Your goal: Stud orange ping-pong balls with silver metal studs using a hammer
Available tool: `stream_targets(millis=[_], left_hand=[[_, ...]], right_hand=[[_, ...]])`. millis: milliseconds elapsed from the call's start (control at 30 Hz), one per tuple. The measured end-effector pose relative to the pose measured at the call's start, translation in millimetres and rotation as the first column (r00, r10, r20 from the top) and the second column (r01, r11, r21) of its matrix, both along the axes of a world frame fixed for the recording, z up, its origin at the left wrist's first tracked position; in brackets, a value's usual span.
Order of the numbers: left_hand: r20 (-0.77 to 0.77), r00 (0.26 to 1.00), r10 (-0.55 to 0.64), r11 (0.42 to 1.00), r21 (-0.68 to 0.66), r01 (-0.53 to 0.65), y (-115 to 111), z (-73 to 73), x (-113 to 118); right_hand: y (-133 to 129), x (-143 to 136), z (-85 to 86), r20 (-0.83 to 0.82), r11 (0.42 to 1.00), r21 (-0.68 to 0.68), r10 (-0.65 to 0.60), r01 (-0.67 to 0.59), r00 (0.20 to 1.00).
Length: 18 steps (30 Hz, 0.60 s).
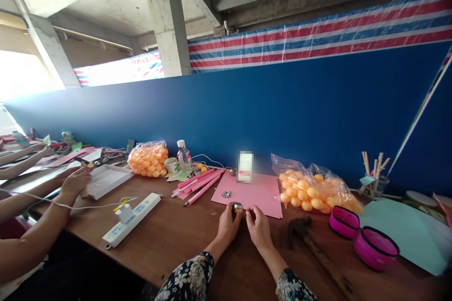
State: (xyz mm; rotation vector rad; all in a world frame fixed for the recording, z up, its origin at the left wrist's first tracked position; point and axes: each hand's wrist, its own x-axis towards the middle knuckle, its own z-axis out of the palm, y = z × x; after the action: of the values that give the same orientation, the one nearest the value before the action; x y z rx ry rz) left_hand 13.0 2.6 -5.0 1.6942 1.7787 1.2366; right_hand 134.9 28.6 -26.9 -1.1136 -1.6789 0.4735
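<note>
My left hand (229, 222) is closed around a shiny metallic ball (238, 206) at the near edge of some pink sheets (252, 190). Just to its right, my right hand (258, 225) has its thumb and fingers pinched together; anything between them is too small to make out. The two hands are close but apart. A cluster of small silvery pieces (227, 194) lies on the pink sheet, with another shiny ball (232, 172) at its back edge. A blurred white object (245, 167) stands behind.
A hammer (318, 251) and pink cups (376, 247) lie right, before bags of orange balls (305, 190). Pink strips (201, 183), a power strip (132, 220) and a white tray (108, 181) are left. Other people's arms (38, 258) reach in from the left.
</note>
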Motion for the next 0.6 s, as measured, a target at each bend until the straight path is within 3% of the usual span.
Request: stream_targets(millis=[600], left_hand=[[0.189, 0.975, -0.118, 0.993, 0.011, 0.118, -4.9, 0.6, -1.4]], right_hand=[[-4.0, 6.4, -1.9, 0.031, 0.996, -0.091, 0.008, -0.005, 0.999]])
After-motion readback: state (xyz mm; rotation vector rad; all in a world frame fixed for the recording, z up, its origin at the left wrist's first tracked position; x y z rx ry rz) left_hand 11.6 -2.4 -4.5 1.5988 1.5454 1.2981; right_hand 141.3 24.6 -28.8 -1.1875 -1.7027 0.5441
